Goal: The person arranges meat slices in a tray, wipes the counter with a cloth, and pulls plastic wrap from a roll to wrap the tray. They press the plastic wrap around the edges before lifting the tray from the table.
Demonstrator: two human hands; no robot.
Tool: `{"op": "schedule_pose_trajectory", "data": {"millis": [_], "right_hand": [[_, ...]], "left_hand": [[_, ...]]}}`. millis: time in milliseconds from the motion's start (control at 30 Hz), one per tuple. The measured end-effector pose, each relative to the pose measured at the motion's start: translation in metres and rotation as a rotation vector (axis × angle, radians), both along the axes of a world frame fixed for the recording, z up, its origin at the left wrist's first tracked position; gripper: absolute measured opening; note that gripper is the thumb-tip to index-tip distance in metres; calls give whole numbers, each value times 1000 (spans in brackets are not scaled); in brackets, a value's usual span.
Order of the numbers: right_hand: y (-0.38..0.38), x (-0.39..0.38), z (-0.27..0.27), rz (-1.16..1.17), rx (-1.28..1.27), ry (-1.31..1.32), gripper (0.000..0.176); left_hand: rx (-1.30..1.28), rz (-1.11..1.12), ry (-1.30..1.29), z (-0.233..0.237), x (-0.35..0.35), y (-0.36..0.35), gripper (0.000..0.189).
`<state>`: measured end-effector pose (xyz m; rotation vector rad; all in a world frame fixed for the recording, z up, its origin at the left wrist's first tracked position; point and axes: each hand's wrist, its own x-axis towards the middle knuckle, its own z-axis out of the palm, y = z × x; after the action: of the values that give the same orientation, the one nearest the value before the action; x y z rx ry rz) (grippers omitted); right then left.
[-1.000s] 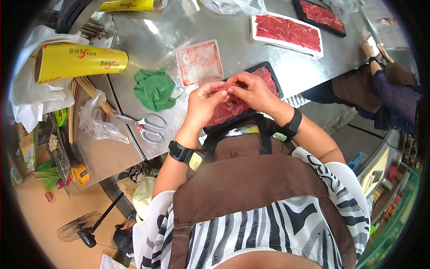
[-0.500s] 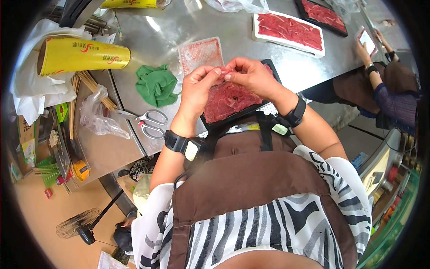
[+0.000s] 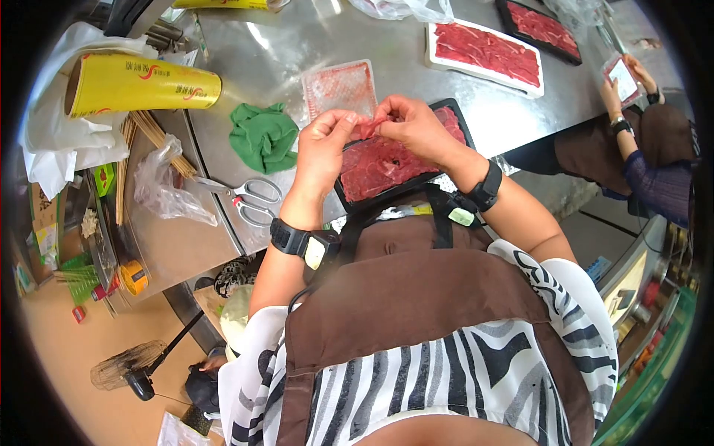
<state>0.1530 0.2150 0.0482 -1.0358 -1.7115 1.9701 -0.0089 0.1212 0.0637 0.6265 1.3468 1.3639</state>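
Between my two hands a small slice of raw red meat (image 3: 370, 128) is pinched and held stretched. My left hand (image 3: 327, 137) grips one end with thumb and fingers closed. On the other end, my right hand (image 3: 410, 126) is closed in the same way. Below them lies a black tray (image 3: 424, 181) with a layer of red meat slices (image 3: 379, 169). Just beyond my left hand is a clear plastic tray or liner (image 3: 341, 85) with reddish smears.
A green cloth (image 3: 262, 137) and scissors (image 3: 256, 195) lie to the left, near a yellow roll (image 3: 145, 85) and wooden skewers (image 3: 160, 141). Farther back stand a white tray (image 3: 483, 80) and a black tray (image 3: 543, 37) of meat. Another person's hand (image 3: 611, 97) holds a packet at right.
My hands have drawn slightly apart, and the meat between them shows more stretched. The other person's hands have moved a little.
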Motion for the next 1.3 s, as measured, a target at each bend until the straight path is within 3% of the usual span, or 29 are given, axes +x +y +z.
{"op": "schedule_pose_trajectory", "data": {"millis": [200,433,533,600,700,900,1000,1033,1233,1300], "right_hand": [[-4,-2,2,-28,-29,58,16],[-4,2,1,-2,-36,55,16],[-3,6,-2,-51,-108,17,13],[-2,11,-4,7,17,-73,9],[0,16,0,24,-14,-106,10],[7,38,-2,5,-83,-71,15],[4,48,-5,-8,-164,-155,15],[2,52,-8,-9,-164,-156,15],[-10,63,-31,85,186,-380,20],[-12,60,-31,104,223,-417,22]], "left_hand": [[32,-92,83,1,5,-3,17],[-78,-172,-5,0,0,2,11],[-71,-187,-6,2,1,4,10],[-64,-192,-4,2,1,5,10],[-81,-194,3,0,2,6,9],[-40,-44,-308,-7,10,3,10],[-136,-61,-139,-30,18,-4,11],[-92,-85,41,-42,22,-8,11],[-52,-243,725,-51,44,-25,14],[-70,-243,751,-48,44,-26,14]]}}
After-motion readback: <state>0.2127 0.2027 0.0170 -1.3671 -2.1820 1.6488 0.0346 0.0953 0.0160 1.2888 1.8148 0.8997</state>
